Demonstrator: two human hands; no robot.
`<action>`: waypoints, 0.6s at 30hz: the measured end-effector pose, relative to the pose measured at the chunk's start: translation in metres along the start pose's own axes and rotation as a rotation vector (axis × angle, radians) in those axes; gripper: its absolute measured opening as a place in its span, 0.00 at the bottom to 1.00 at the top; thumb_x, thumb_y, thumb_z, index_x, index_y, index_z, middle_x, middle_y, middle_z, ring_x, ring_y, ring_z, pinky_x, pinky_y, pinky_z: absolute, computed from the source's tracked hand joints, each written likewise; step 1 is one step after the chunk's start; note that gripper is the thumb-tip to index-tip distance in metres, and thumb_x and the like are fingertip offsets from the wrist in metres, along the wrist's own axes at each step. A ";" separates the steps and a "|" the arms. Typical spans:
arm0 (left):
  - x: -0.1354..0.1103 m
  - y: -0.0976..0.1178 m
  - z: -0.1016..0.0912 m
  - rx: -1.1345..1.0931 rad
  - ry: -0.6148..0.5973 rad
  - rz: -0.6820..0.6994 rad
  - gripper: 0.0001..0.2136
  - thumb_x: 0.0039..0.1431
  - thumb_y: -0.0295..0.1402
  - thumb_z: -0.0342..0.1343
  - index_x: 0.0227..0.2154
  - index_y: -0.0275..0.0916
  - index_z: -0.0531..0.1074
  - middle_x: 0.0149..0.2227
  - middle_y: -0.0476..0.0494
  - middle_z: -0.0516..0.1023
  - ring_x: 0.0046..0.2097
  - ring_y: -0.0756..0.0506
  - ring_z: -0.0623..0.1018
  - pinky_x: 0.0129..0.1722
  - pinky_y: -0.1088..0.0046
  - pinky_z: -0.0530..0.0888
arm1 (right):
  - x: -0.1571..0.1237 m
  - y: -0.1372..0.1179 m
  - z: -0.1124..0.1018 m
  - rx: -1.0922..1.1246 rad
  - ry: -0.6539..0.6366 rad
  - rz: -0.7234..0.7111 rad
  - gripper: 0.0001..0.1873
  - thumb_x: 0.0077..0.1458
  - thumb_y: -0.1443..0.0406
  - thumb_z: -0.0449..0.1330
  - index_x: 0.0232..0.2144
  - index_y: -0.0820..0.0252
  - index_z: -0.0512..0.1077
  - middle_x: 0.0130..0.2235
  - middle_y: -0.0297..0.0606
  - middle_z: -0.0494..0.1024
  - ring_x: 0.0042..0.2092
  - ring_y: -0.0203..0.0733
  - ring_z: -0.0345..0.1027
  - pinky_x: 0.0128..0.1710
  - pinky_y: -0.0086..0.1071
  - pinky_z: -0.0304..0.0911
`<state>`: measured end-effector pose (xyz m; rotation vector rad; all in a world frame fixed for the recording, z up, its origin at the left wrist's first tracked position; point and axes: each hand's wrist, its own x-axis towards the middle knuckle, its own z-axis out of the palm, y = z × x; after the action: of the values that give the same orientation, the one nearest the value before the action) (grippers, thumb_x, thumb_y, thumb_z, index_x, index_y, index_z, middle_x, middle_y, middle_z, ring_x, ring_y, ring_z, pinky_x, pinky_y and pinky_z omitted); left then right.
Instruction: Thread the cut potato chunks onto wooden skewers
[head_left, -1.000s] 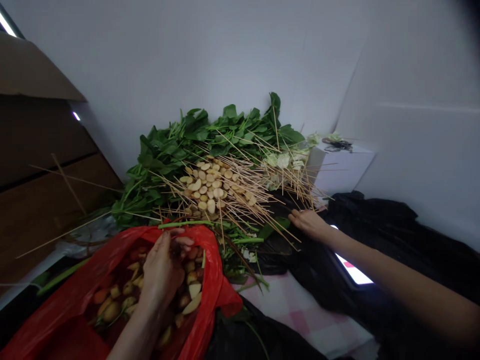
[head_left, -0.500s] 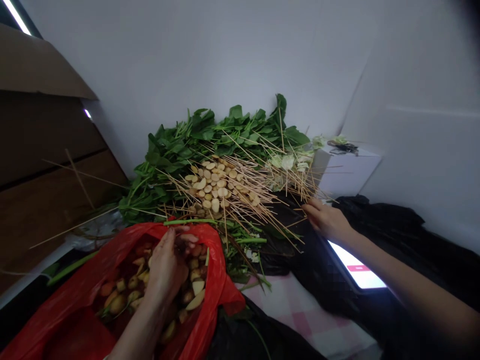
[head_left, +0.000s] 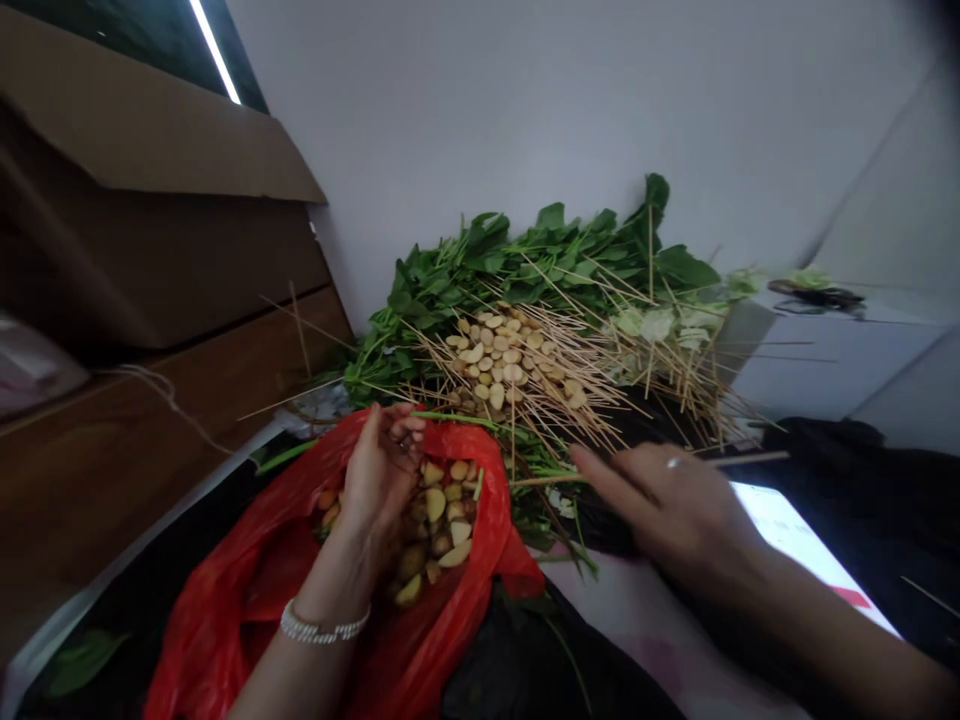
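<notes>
A red plastic bag (head_left: 495,500) lies open in front of me, holding cut potato chunks (head_left: 435,505) and a few orange pieces at its left. My left hand (head_left: 382,470) is above the bag's mouth, palm turned inward and fingers curled; whatever they hold, if anything, is hidden. My right hand (head_left: 675,500), slightly blurred, grips a thin wooden skewer (head_left: 547,481) that points left toward the bag and sticks out behind the hand. Beyond the bag lies a pile of potato slices (head_left: 499,350) on skewers, their bare sticks fanning out to the right.
Leafy green stems (head_left: 480,260) line the wall behind the pile. Pale cabbage-like leaves (head_left: 660,325) on sticks lie right, beside a white box (head_left: 832,360). A lit phone or tablet screen (head_left: 795,540) is under my right forearm. A cardboard box (head_left: 187,160) stands left.
My right hand has come from the skewer ends at the right toward the bag, bringing a skewer. The left hand stays over the bag, fingers curled. The view has turned left.
</notes>
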<state>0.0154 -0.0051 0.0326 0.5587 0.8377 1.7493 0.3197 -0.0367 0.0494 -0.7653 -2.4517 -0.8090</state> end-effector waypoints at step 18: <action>-0.008 -0.028 -0.037 1.221 -0.507 0.441 0.08 0.55 0.30 0.58 0.33 0.45 0.81 0.36 0.42 0.83 0.39 0.40 0.78 0.43 0.65 0.69 | 0.015 -0.080 0.074 0.285 -0.400 -0.023 0.09 0.53 0.68 0.61 0.38 0.62 0.70 0.31 0.39 0.77 0.29 0.41 0.72 0.22 0.32 0.51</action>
<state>0.0083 -0.0172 -0.0127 2.0076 1.4181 1.1637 0.2411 -0.0377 -0.0282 -0.8552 -2.8466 -0.3202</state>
